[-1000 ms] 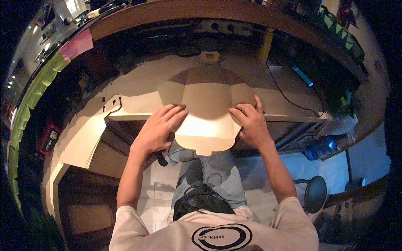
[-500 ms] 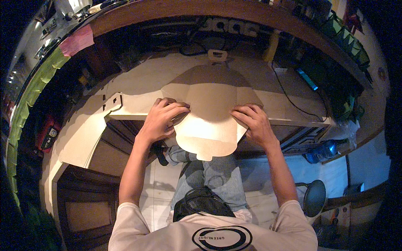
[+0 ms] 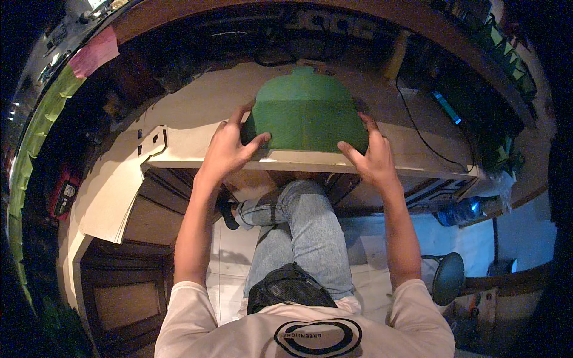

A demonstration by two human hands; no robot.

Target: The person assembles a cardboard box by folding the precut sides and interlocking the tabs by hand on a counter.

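A card box blank [image 3: 305,116], green on the face I see, stands over the near part of the counter, with a rounded top and a small tab. A pale brown strip shows along its lower edge. My left hand [image 3: 234,143] grips its left side, thumb on the front and fingers behind the edge. On the opposite side my right hand [image 3: 372,148] holds it the same way, with the thumb at the lower corner. The fingers behind the card are partly hidden.
Flat cut card sheets [image 3: 113,197] lie stacked at the counter's left end. A lit phone [image 3: 447,107] and a dark cable [image 3: 418,140] are on the right. Green folded pieces [image 3: 504,53] line the shelf above. A blue plastic bottle [image 3: 459,212] sits low at the right.
The blank showed its brown face and reached over the counter's front edge; now its green face shows, farther back and more compact. Both hands have shifted their hold to its sides.
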